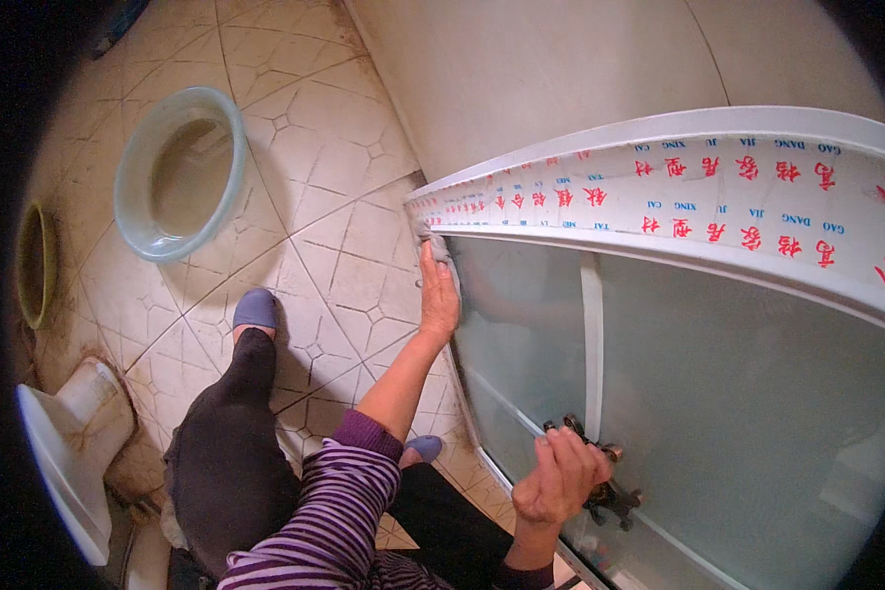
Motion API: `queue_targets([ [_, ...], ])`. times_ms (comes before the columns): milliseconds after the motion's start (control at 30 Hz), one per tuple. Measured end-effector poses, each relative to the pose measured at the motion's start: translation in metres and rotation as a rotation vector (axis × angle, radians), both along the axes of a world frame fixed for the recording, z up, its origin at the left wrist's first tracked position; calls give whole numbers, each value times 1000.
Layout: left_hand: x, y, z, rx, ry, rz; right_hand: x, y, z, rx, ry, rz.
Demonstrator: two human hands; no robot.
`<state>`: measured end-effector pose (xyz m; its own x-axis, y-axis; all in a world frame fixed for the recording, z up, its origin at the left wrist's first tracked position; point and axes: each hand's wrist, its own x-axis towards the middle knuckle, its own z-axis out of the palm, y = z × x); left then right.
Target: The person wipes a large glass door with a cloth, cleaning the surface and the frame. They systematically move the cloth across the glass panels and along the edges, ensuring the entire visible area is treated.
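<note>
My left hand stretches forward and presses a crumpled grey cloth against the far end of a white-framed door with frosted glass. Its fingers lie along the frame edge, and part of the cloth is hidden beneath them. Lower down, my right hand is closed around a dark, ornate door handle fixed to the glass. Red and blue printing covers the white top edge of the door.
On the tiled floor at left stands a pale blue basin with murky water in it. A yellowish tub lies at the far left, with a white pedestal fixture below it. A pale wall rises behind the door.
</note>
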<state>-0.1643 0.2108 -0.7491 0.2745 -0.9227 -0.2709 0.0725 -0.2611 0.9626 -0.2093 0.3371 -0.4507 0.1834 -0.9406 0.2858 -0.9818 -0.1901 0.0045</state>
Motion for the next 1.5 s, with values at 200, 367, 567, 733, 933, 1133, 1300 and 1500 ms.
queue_targets([
  [200, 4, -4, -6, 62, 120, 10, 4, 1, 6, 28, -7, -24],
  [367, 2, 1, 11, 126, 153, -54, 3, 0, 10, -13, -43, -12],
  [567, -1, 29, 47, 39, 134, -124, 10, -4, 18, -58, -107, 11],
  [733, -7, 44, 108, -53, 101, -181, 2, 2, 15, -74, -112, 32],
  [933, 3, 59, 202, -174, 170, -265, 9, -4, 26, -147, -107, 29],
  [1133, 13, 73, 251, -221, 285, -296, 8, -6, 26, -215, -180, 33],
  [1300, 50, 63, 252, 50, 1018, -239, 9, -5, 32, -225, -284, 1],
  [1500, 101, 54, 245, 281, 1641, -428, 13, -6, 40, -130, -500, -104],
])
